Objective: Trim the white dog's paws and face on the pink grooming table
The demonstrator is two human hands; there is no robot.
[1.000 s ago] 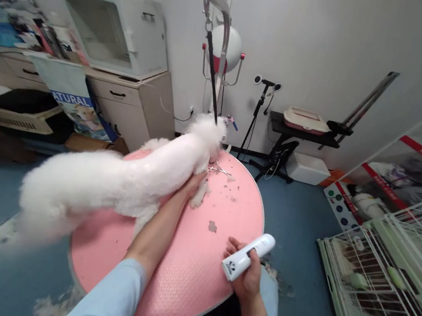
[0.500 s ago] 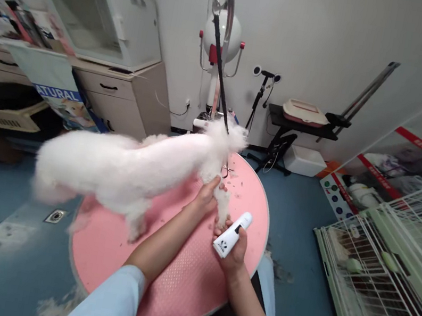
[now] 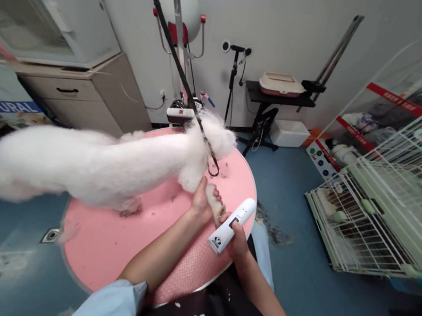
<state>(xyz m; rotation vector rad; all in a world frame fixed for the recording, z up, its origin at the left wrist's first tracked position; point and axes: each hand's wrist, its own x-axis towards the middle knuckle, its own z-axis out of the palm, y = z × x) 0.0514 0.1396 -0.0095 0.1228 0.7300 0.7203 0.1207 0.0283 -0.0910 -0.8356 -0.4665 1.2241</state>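
A white dog with a close-trimmed body and fluffy head stands on a round pink grooming table, facing away to the right. My left hand is closed around the dog's front leg, holding it lifted toward me. In my right hand is a white hair clipper, thumb on its dark switch; its fingertips lie close to the paw. A black leash hangs from a metal arm and ends in a loop by the dog's neck.
A white dryer stands behind the table. Wire cages are at the right, a cabinet at the left. A litter tray sits on a black stand. Loose hair lies on the floor.
The view has swung right, so the room appears shifted left. The dog's front leg is now drawn out toward me and tilted, with both hands still at it.
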